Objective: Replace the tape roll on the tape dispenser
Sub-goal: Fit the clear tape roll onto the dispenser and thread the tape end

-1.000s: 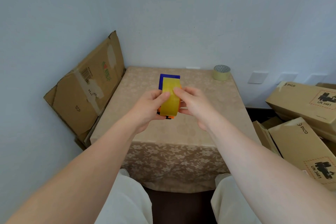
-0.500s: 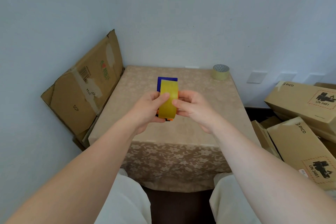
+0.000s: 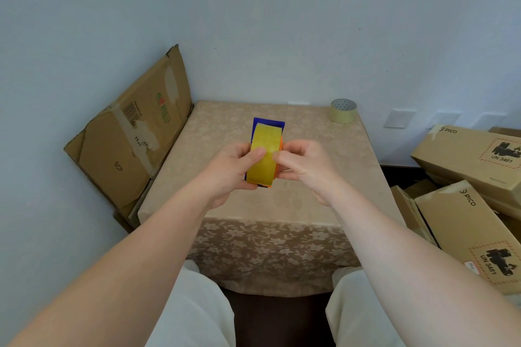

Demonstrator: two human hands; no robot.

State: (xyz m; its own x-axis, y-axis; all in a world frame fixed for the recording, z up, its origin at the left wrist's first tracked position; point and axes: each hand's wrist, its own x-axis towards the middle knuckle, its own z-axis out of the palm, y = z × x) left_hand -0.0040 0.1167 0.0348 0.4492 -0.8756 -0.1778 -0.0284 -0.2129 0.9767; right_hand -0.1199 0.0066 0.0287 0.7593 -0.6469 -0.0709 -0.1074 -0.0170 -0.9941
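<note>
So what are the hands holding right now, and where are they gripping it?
Both grip the tape dispenser with its yellow tape roll: left hand and right hand on opposite sides, thumbs pressed on the roll's face.

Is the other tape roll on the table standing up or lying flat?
Lying flat. The spare tape roll rests on the table with its hole facing up.

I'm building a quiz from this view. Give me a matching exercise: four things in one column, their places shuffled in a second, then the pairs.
1. yellow tape roll
2. pale clear tape roll
3. flattened brown cardboard sheet
4. brown PICO cardboard boxes

A. table's far right corner
B. stacked right of the table
C. held in both hands
D. leaning against the left wall

Pairs: 1-C, 2-A, 3-D, 4-B
</note>
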